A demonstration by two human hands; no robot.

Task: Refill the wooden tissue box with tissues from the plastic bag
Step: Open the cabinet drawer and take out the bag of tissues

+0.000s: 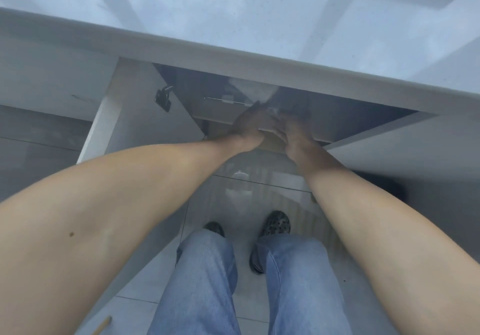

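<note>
Both my arms reach down into an open cupboard under the counter. My left hand (250,125) lies with its fingers stretched toward a pale, crinkled plastic bag (250,89) on the shelf inside. My right hand (292,133) is beside it, fingers curled into the shadow. A bit of clear plastic (272,111) shows between the two hands. Below the hands a tan, wood-coloured surface (271,144) peeks out; what it is cannot be told. Shadow and blur hide the fingertips. No tissues show.
The white countertop edge (233,56) overhangs the cupboard. A cupboard door (109,116) with a dark hinge (163,98) stands open on the left, another door (384,133) on the right. My jeans and shoes (276,224) stand on grey tiles. A wooden stick (102,325) lies lower left.
</note>
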